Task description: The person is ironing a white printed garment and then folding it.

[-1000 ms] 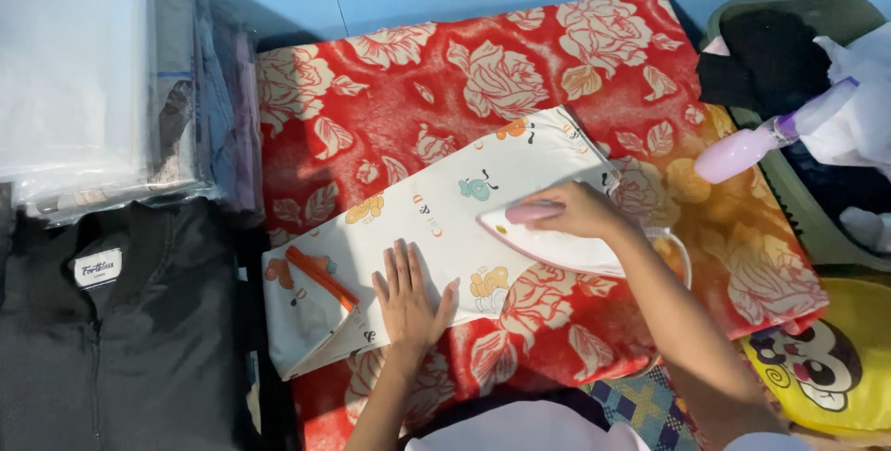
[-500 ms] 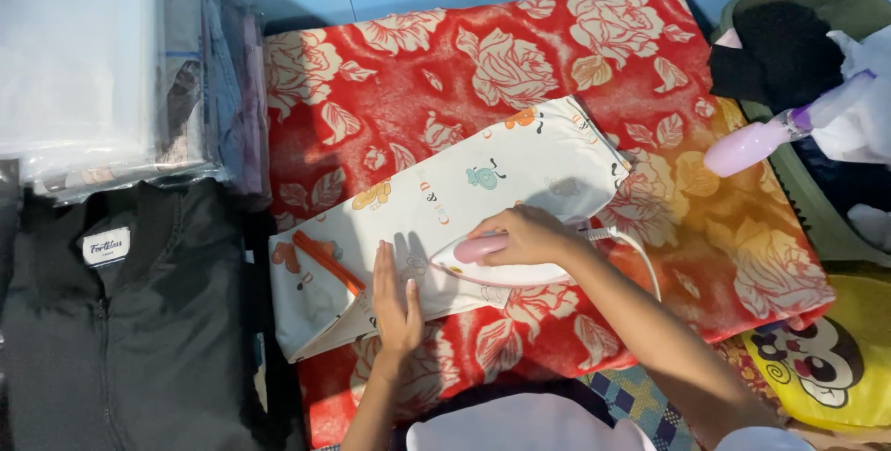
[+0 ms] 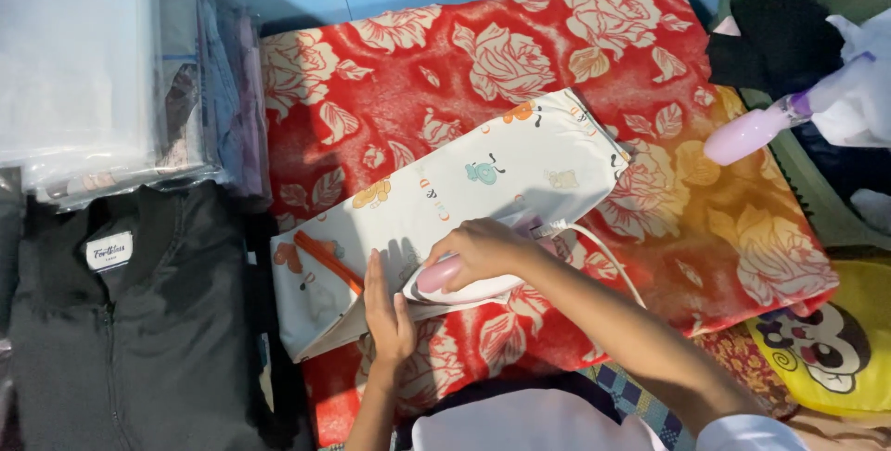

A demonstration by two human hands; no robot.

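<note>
A white cloth [image 3: 501, 173] printed with small cartoon animals lies folded on a red floral blanket [image 3: 445, 52]. My right hand [image 3: 483, 249] grips the pink handle of a white clothes iron [image 3: 464, 286], which rests on the cloth's near edge with its cord [image 3: 603, 251] trailing right. My left hand [image 3: 388, 307] lies flat with fingers together on the cloth just left of the iron, pinning it down.
A dark grey zip jacket [image 3: 130, 321] lies at the left, under a stack of garments in clear plastic bags [image 3: 83, 70]. A green basket [image 3: 817, 182] with dark and white clothes and a lilac spray bottle [image 3: 752, 131] stands at the right. A yellow cartoon cushion [image 3: 835, 340] sits at lower right.
My right hand has slid the iron leftward along the cloth, toward my left hand. The left hand has stayed flat on the cloth.
</note>
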